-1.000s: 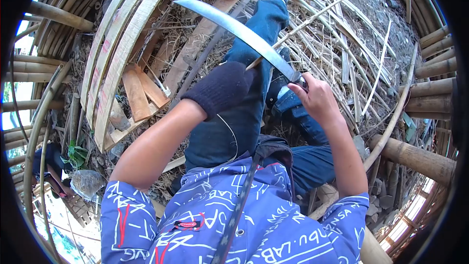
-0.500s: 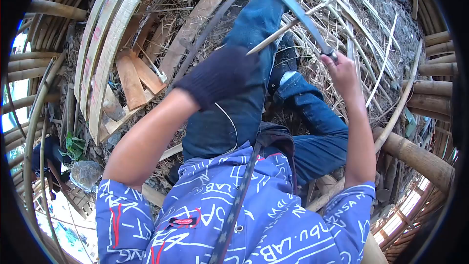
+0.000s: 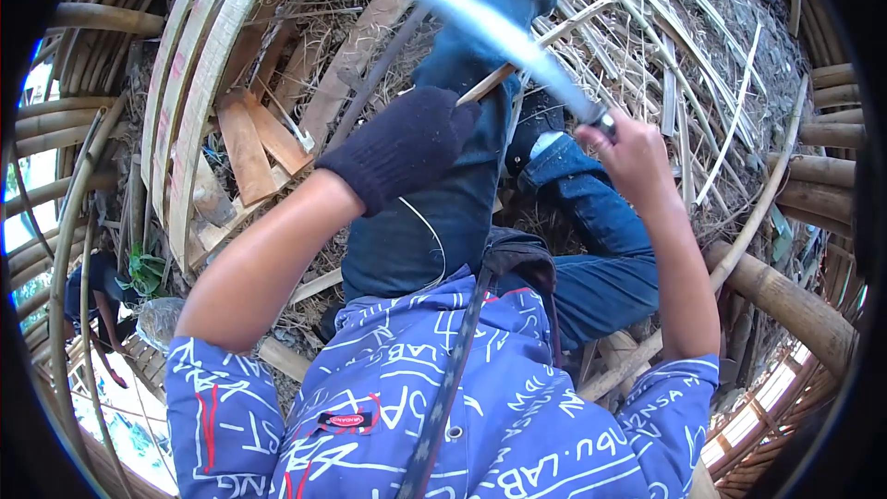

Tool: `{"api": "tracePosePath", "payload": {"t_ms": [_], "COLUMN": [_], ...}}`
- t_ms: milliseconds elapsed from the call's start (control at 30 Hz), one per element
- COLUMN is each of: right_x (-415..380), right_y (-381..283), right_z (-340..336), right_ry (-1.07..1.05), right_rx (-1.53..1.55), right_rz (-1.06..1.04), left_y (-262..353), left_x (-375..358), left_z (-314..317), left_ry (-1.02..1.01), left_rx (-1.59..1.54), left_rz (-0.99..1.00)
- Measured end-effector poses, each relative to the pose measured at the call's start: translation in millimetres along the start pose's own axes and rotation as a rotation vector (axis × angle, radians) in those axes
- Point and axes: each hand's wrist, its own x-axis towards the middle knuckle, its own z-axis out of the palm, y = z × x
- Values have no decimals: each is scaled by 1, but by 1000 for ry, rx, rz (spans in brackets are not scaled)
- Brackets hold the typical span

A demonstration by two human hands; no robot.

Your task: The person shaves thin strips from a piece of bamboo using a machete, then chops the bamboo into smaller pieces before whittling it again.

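Observation:
My left hand (image 3: pixel 407 143), in a dark knitted glove, is closed round the near end of a thin bamboo strip (image 3: pixel 601 7), which slants up to the right. Bare, my right hand (image 3: pixel 626 152) grips the dark handle of a long curved blade (image 3: pixel 453 5). The blade is blurred by motion, reaches up to the left and crosses over the strip a little beyond my gloved fist. Both hands are above my legs in blue jeans.
Curved planks (image 3: pixel 208 65) and short wooden blocks (image 3: pixel 248 148) lie on the left. Split bamboo strips (image 3: pixel 688 65) cover the ground at the upper right. Thick bamboo poles (image 3: pixel 785 305) stand at the right edge. Another person (image 3: pixel 97 300) is partly visible at the far left.
The blade has swung to the left and lower across the strip, and my right hand has moved slightly left and down. My gloved hand has shifted a little left with the strip.

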Motion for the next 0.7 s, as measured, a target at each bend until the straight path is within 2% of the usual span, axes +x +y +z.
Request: {"api": "tracePosePath", "payload": {"t_ms": [67,100,133,200,267,333,367,400,467,600,700], "right_x": [-4,4,14,31,20,7,6,6,4,6,12], "right_y": [-13,0,10,49,20,20,16,16,15,12,19], "right_z": [2,7,0,-9,-9,-4,-14,-15,-13,-16,-15], "right_ry": [-38,32,49,98,-58,88,-7,-12,68,-1,19], "right_rx": [-164,-123,52,-206,-170,-173,-123,-125,-49,-30,45], "right_rz": [-258,-200,56,-16,160,-28,94,97,26,65,-9], "left_y": [-4,-1,1,3,1,-3,-1,0,3,1,3], "left_x": [-6,-7,-3,0,-4,-8,-6,-4,-6,-7,-7], "left_z": [5,9,10,7,3,-1,1,2,-2,-1,-5], "left_ry": [-59,-71,-24,78,87,-27,-32,-10,-4,-66,-75], "left_rx": [111,98,95,100,69,29,20,34,47,102,78], "left_rz": [59,64,81,82,65,41,47,35,24,4,-17]}}
